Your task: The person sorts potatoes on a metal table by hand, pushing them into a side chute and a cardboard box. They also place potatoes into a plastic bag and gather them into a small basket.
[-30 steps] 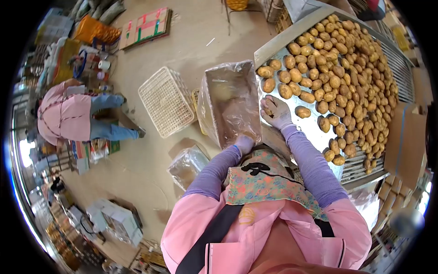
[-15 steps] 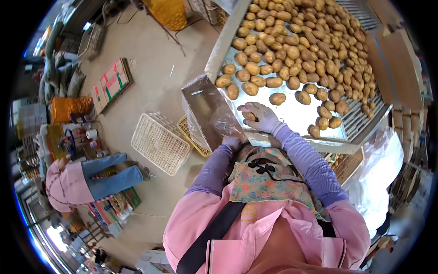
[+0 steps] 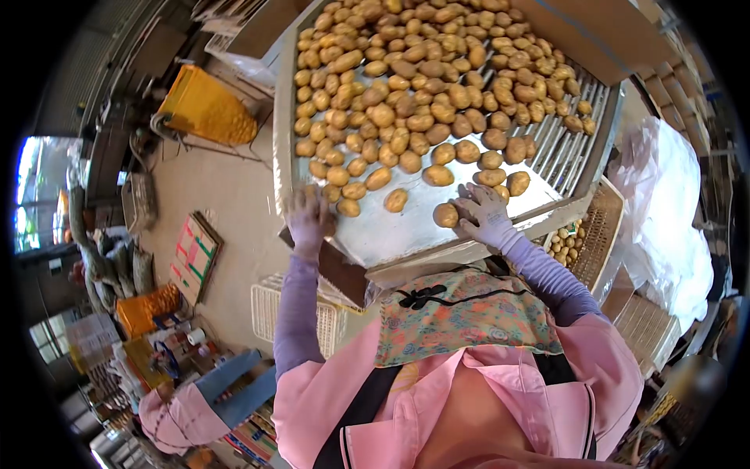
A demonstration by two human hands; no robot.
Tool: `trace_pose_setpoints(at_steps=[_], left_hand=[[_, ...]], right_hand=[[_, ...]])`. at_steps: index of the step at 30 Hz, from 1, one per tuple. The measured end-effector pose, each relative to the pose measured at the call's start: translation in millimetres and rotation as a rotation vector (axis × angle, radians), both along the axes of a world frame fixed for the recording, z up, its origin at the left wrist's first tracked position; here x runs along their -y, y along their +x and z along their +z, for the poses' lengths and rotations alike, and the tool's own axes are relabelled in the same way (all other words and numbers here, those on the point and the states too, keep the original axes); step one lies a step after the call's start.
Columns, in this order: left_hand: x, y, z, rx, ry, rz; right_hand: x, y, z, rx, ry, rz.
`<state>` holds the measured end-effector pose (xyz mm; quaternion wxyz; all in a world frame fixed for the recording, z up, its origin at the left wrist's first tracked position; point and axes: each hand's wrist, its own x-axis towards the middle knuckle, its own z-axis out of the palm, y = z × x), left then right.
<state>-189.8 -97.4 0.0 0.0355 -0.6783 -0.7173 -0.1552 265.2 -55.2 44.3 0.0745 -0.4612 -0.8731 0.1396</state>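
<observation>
Many potatoes (image 3: 394,116) lie heaped on a metal sorting tray (image 3: 391,234), with a few loose ones along its near side. My left hand (image 3: 307,221), in a pale glove, is at the tray's left rim with fingers stretched forward beside the nearest potatoes. Something brownish shows at its edge; I cannot make out what. On the right, my right hand (image 3: 484,216), also gloved, reaches over the bare metal with its fingers spread. A single potato (image 3: 445,215) sits just left of its fingertips, and another potato (image 3: 518,184) lies beyond them.
Metal rollers (image 3: 574,129) run along the tray's right side, under a cardboard sheet (image 3: 594,35). Below right stands a brown crate (image 3: 605,223) with potatoes, near white plastic sheeting (image 3: 664,211). A white crate (image 3: 269,313) is on the floor at left. Another person (image 3: 187,414) bends over farther left.
My left hand has risen from the box below the tray to the left rim. My right hand has moved right and no longer covers a potato. The view has turned and shifted.
</observation>
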Motion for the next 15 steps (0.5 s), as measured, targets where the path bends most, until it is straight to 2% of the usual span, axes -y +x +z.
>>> trace_pose_setpoints(at_steps=[1, 2, 3, 4, 5, 6, 7, 8, 9, 11, 12, 13, 14, 15], left_hand=[[-37.2, 4.2, -7.3, -0.099, -0.009, 0.092], [-69.8, 20.7, -11.5, 0.003, -0.136, 0.252], [-95.0, 57.5, -0.6, 0.045, -0.150, 0.290], [-114.1, 101.9, 10.0, 0.088, -0.169, 0.332], [-127.5, 137.2, -10.5, 0.045, -0.179, 0.232], [-134.0, 167.3, -32.1, 0.004, -0.192, 0.135], [-124.0, 194.1, -15.8, -0.022, -0.202, -0.022], [-110.1, 209.6, 5.5, -0.046, -0.216, -0.178], [-103.3, 203.1, 1.7, -0.057, -0.239, -0.183], [-102.2, 172.6, -4.0, 0.104, -0.178, -0.723], [-114.5, 149.4, 5.5, 0.176, -0.342, -0.587], [-130.7, 123.9, 12.6, 0.136, -0.176, -0.550], [-146.9, 98.3, 19.7, 0.095, -0.009, -0.497], [-163.0, 72.9, 27.0, 0.058, 0.149, -0.432]], right_hand=[[-9.0, 9.5, -8.6, -0.003, 0.005, -0.019], [-25.6, 20.8, -24.2, -0.015, 0.033, 0.057], [-47.0, 32.3, -35.3, -0.024, 0.060, 0.137], [-75.8, 42.7, -33.1, -0.099, -0.013, 0.107], [-106.5, 50.1, -8.8, -0.043, 0.520, 0.149], [-137.3, 56.4, 33.2, -0.039, 0.107, -0.050], [-175.5, 80.7, 13.9, -0.214, 0.454, -0.059], [-197.7, 103.4, 28.5, -0.094, 0.342, -0.261], [-222.4, 125.7, 25.0, 0.106, 0.366, -0.494], [-281.8, 172.2, 21.0, 0.440, 0.177, -0.611], [-308.9, 194.4, 6.0, 0.487, 0.112, -0.622], [-326.0, 203.4, -4.8, 0.486, 0.124, -0.625], [-325.9, 187.6, 0.7, 0.196, 0.074, -0.697], [-337.2, 181.4, -11.2, 0.128, 0.117, -0.660]])
